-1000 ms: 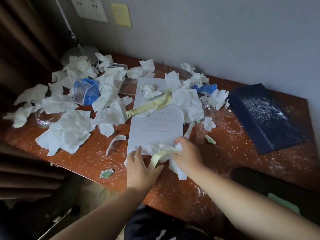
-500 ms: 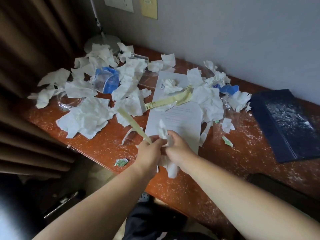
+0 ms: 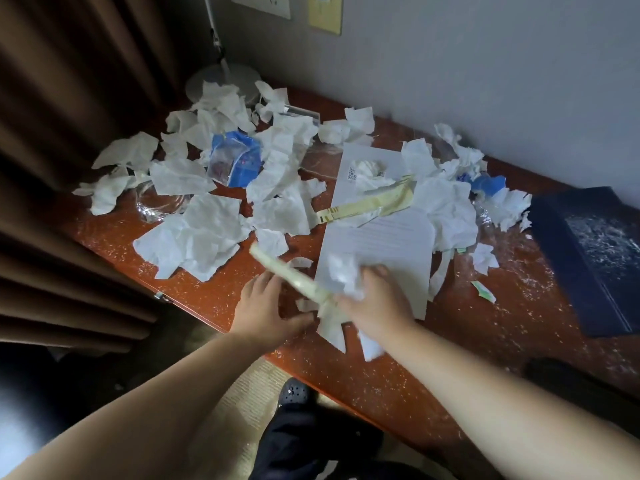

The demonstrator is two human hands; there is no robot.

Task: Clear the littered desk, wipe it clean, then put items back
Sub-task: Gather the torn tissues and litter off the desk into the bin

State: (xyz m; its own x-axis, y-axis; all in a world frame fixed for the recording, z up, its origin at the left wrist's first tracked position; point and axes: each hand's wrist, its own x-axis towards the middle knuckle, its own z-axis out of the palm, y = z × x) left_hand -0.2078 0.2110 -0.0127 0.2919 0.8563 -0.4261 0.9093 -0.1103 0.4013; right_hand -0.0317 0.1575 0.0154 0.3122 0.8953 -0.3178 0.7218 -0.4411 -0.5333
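Observation:
A reddish wooden desk (image 3: 398,375) is littered with torn white tissue scraps (image 3: 204,233) and white crumbs. My right hand (image 3: 377,299) grips a bunch of white tissue and a pale yellow paper strip (image 3: 287,271) near the desk's front edge, over the lower end of a printed white sheet (image 3: 381,237). My left hand (image 3: 263,306) lies just left of it with fingers spread, flat on the desk, holding nothing. A second yellow strip (image 3: 370,202) lies across the sheet. A blue and clear plastic wrapper (image 3: 235,161) sits among the scraps at the left.
A dark blue folder (image 3: 595,258) dusted with crumbs lies at the right. A lamp base (image 3: 225,81) stands at the back left corner by brown curtains (image 3: 69,133). A clear glass dish (image 3: 159,206) sits under scraps. Another blue wrapper (image 3: 488,185) lies near the wall.
My hands came together on the tissue and yellow strip, then my left hand let go and spread out to the left. My right hand keeps the bunch. The view has shifted.

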